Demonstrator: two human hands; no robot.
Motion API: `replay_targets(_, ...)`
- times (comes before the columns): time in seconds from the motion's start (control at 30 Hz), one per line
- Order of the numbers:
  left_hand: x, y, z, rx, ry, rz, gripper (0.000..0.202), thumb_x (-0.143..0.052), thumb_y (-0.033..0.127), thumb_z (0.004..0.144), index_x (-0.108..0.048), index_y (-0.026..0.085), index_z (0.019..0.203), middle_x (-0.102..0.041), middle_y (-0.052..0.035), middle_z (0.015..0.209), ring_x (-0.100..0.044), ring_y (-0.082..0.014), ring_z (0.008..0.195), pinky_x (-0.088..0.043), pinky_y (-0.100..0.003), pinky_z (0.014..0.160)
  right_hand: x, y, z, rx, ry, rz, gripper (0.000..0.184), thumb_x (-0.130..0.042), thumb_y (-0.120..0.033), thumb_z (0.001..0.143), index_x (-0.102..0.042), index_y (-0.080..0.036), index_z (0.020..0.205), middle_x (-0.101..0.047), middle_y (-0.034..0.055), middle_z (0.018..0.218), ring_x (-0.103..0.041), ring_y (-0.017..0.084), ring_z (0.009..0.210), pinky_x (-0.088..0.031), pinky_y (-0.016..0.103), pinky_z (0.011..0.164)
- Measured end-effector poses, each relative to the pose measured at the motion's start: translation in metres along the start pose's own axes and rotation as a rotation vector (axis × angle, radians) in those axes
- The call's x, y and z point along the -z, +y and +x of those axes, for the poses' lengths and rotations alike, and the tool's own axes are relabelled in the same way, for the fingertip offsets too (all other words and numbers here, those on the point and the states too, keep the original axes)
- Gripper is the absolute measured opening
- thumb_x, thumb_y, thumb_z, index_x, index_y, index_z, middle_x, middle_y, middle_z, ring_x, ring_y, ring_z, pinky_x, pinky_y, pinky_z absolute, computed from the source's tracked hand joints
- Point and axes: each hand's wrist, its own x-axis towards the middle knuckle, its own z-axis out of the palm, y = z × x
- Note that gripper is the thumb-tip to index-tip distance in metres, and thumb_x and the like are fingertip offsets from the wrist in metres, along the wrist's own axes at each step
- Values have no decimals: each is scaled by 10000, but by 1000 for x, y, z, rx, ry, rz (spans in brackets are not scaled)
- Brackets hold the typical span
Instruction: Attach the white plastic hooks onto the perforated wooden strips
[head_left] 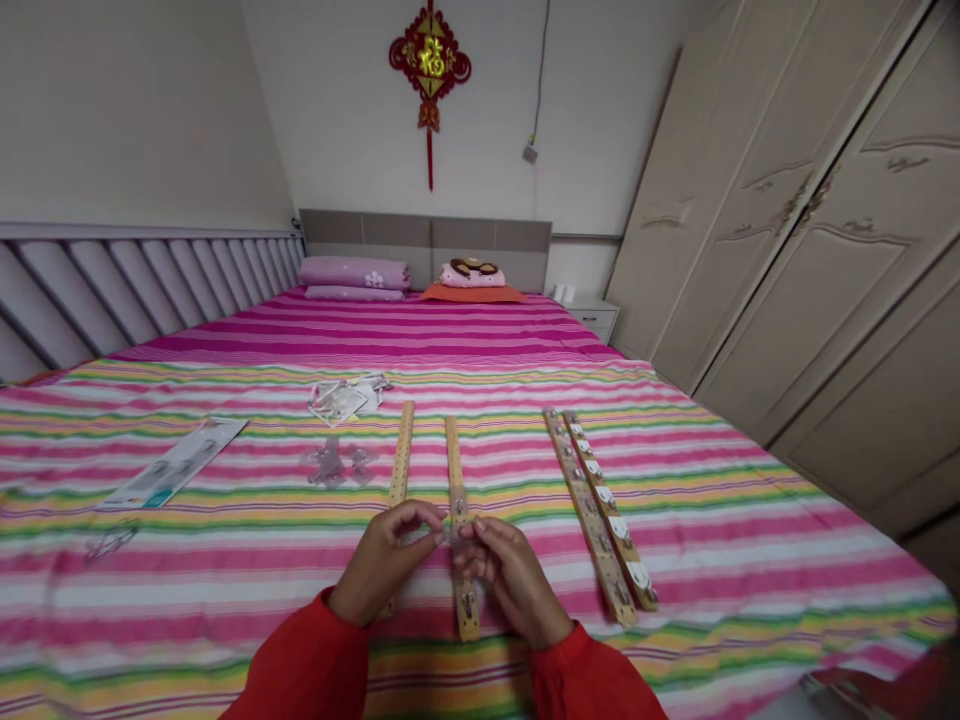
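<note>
Over a narrow wooden strip (454, 450), my left hand (386, 560) and my right hand (519, 580) face each other, thumb and fingers of each pinched together. Between their fingertips there seems to be a small clear piece, too tiny to make out. That strip carries clear pieces with metal parts along its nearer half. A second wooden strip (403, 450), with rows of small holes, lies just left, partly hidden by my left hand. To the left are several clear plastic pieces with metal parts (328, 462).
Right of my hands lie a strip with metal fittings (589, 500) and a strip with white pieces (617, 525). A flat clear package (180, 465), thin wire-like loops (112, 540) and a heap of packaging scraps (345, 397) rest on the striped bedsheet (285, 640).
</note>
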Motion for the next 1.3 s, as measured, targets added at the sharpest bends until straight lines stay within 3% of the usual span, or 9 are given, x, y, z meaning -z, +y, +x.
replay_targets(0.1, 4, 2, -2, -75, -106, 29, 98, -673, 274, 735, -686, 187, 693, -699, -102, 939, -659, -206, 904, -522, -339, 831, 1, -1, 0, -34, -28, -60, 271, -775, -373, 665, -669, -127, 704, -650, 31, 597, -584, 113, 463, -423, 192, 426)
replay_targets(0.27, 9, 6, -1, -126, -211, 64, 102, -664, 292, 757, -701, 217, 698, -684, -102, 1007, -639, -215, 968, -505, -370, 882, -1, -7, 1, -33, -73, -102, 275, -791, -341, 643, -647, -157, 790, -699, 35, 720, -551, 87, 428, -371, 176, 389)
replay_targets(0.43, 11, 7, 4, -159, -302, 66, 132, -657, 325, 767, -703, 222, 699, -664, -98, 1080, -611, -217, 1035, -473, -374, 929, 1, -13, 4, -39, -114, -146, 294, -755, -368, 689, -681, -161, 886, -684, 20, 699, -475, 60, 410, -299, 180, 394)
replay_targets(0.63, 9, 7, 5, -163, -398, 66, 150, -647, 348, 772, -708, 230, 702, -641, -95, 1121, -581, -227, 1094, -453, -379, 960, 2, -17, 4, -90, -201, -269, 300, -700, -430, 727, -711, -140, 654, -585, -18, 514, -277, 35, 367, -142, 224, 409)
replay_targets(0.97, 13, -5, 12, -66, -460, 30, 162, -694, 369, 729, -724, 209, 724, -604, -93, 1208, -527, -246, 1160, -387, -377, 1013, 16, -21, 10, -269, -311, -231, 215, -803, -286, 608, -697, -125, 704, -494, -59, 459, -342, 36, 387, -185, 206, 412)
replay_targets(1.1, 13, -12, 18, 33, -368, -52, 189, -732, 349, 688, -729, 212, 820, -589, -88, 1247, -521, -249, 1174, -386, -348, 1012, 19, -17, 19, -257, -304, -154, 217, -805, -275, 613, -658, -128, 673, -505, -53, 456, -370, 42, 380, -214, 198, 402)
replay_targets(1.2, 8, -19, 24, 169, -164, -180, 350, -733, 369, 669, -694, 211, 979, -642, -93, 1153, -575, -236, 1093, -448, -340, 938, 17, -19, 32, -174, -234, -98, 221, -803, -276, 618, -634, -141, 663, -509, -56, 455, -367, 40, 378, -224, 192, 399)
replay_targets(1.3, 2, -26, 32, 385, 17, -273, 415, -728, 420, 646, -671, 171, 973, -700, -77, 941, -642, -203, 897, -501, -319, 816, 16, -22, 49, -73, -103, -113, 231, -800, -290, 611, -621, -150, 652, -496, -66, 431, -355, 37, 363, -200, 187, 384)
